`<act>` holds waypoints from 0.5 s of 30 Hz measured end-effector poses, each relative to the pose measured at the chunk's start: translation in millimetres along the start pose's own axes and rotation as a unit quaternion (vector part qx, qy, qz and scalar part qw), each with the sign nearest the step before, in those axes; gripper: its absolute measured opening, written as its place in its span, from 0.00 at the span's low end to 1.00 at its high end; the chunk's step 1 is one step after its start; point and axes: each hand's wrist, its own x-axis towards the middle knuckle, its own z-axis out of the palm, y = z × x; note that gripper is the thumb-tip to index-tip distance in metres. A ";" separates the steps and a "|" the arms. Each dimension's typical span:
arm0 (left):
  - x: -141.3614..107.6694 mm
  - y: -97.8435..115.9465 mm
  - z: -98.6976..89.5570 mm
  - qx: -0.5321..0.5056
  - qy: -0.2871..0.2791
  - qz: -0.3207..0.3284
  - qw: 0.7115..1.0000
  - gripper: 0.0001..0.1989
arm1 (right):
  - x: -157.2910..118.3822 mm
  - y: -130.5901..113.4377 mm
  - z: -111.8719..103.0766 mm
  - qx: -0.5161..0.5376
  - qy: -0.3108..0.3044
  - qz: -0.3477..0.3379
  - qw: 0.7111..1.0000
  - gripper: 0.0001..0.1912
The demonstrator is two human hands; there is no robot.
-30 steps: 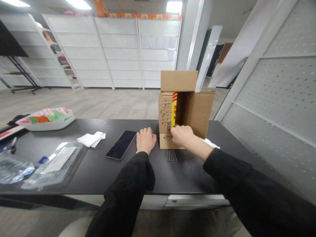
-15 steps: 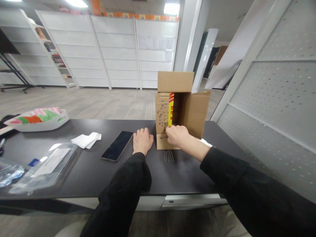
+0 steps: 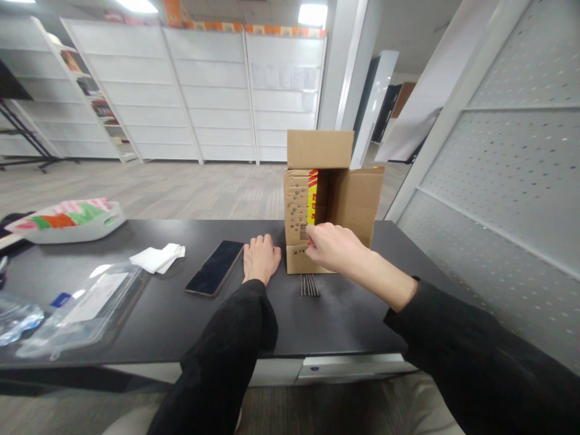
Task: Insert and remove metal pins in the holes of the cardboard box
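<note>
An open cardboard box [image 3: 294, 187] stands on the dark table, its top flap raised and its right flap swung outward. Small grey round spots dot its left panel, and a few dark holes show on the lower flap [image 3: 294, 261]. In front of that flap several thin metal nails [image 3: 309, 285] lie side by side. My right hand [image 3: 333, 246] is closed in a pinch before the box, near the barcode; whatever its fingers hold is hidden. My left hand [image 3: 261, 258] rests on the table with fingers lying down, between the box and a phone [image 3: 214, 269].
Left of the phone lies a white tissue [image 3: 157, 258]. Further left are a clear plastic case [image 3: 90, 311], a clear bottle [image 3: 18, 319] and a white tray [image 3: 86, 232] with colourful cloth. A perforated panel [image 3: 512, 199] borders the table's right side.
My right hand has risen slightly and turned a little, with more of the wrist now bare of the sleeve. My left hand stays in place, and the nails lie as before.
</note>
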 end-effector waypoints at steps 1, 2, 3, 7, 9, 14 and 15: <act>-0.1 0.0 -0.1 0.002 0.001 0.001 1.000 0.10 | -3.8 2.3 0.5 0.010 0.010 -0.002 1.000 0.10; -0.3 0.1 -0.2 0.004 0.002 0.002 1.000 0.10 | -8.2 4.5 1.6 0.025 0.021 -0.006 0.999 0.09; -0.4 0.1 -0.4 0.006 0.002 0.003 1.000 0.10 | -13.1 6.5 3.5 0.043 0.030 -0.011 0.999 0.07; -0.4 0.1 -0.5 0.005 0.001 0.000 1.000 0.10 | -35.0 10.6 17.0 0.098 0.046 -0.019 0.994 0.04; -0.1 -0.1 0.3 0.003 0.001 -0.002 1.000 0.09 | -45.5 10.9 26.6 0.113 0.038 -0.023 0.993 0.05; 1.1 -1.1 3.8 0.000 0.002 -0.004 1.000 0.09 | -65.5 11.8 54.9 0.150 0.026 -0.047 0.987 0.06; 1.3 -1.3 4.5 0.000 0.004 -0.003 1.000 0.09 | -68.5 12.0 60.4 0.159 0.034 -0.057 0.985 0.06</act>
